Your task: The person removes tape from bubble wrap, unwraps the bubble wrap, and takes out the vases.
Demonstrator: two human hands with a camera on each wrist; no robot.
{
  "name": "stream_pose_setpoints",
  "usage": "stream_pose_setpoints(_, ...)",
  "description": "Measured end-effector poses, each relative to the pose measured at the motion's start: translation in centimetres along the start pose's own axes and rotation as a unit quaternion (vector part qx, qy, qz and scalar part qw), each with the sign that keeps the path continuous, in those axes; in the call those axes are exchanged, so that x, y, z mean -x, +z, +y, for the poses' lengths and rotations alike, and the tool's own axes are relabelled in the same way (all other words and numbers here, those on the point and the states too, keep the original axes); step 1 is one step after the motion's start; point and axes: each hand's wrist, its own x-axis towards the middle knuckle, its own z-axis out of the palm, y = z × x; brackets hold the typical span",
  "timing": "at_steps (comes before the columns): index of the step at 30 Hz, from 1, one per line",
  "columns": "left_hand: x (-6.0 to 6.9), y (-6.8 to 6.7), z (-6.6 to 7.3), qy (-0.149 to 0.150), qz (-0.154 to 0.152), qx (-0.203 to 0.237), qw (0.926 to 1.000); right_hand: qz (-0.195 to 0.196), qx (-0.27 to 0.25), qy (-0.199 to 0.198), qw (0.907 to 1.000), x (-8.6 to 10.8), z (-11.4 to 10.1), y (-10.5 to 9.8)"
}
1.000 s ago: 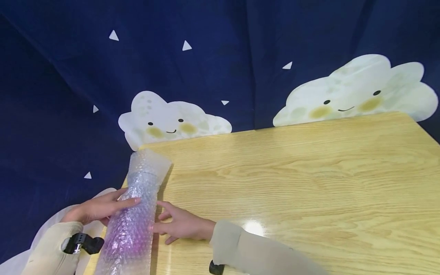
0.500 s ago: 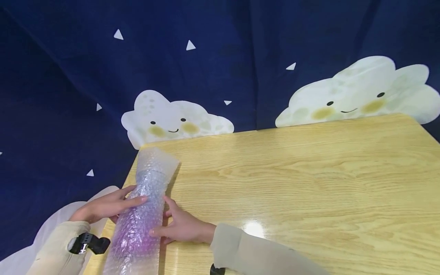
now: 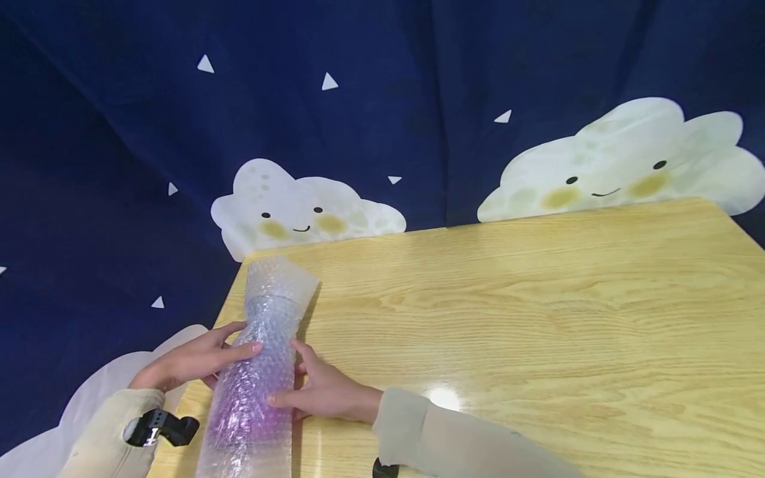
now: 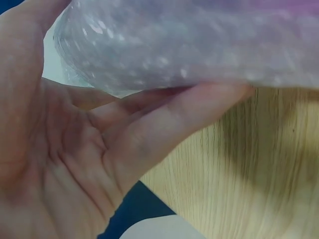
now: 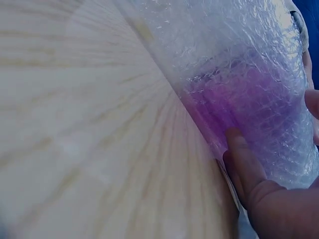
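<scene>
At the head view's lower left, the half-curled left hand [image 3: 194, 358] and right hand [image 3: 331, 392] grip a bubble-wrapped bundle [image 3: 254, 382] on the bench [image 3: 508, 312], apparently steadying it; moving it next would call for even, gentle pressure.

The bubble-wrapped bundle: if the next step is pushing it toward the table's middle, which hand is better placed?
Probably left. The left hand grips the bundle from its outer side, by the table edge, and could push inward; the right hand is on the inner side.

Wrapped bundle [image 3: 254, 392] flanked by left hand [image 3: 194, 357] on its left, right hand [image 3: 331, 393] on its right; table [image 3: 508, 318] beneath, backdrop [image 3: 382, 99] behind.
</scene>
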Motion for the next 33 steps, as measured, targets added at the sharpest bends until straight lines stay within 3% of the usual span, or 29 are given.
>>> stream_pose_setpoints(3, -0.1, 0.3, 0.1, 0.011, 0.002, 0.001, 0.9999, 0.007, 0.024, 0.000, 0.9997, 0.5, -0.2, -0.5)
stream_pose_setpoints(20, -1.1, 2.1, 2.3, 0.042, -0.013, 0.033, 0.9985, 0.021, 0.043, 0.019, 0.9987, 3.2, -0.6, -3.4)
stream_pose_setpoints(33, -2.0, 3.5, 3.4, 0.100, -0.051, 0.107, 0.9878, 0.030, 0.040, 0.020, 0.9985, 5.2, -0.5, -5.8)
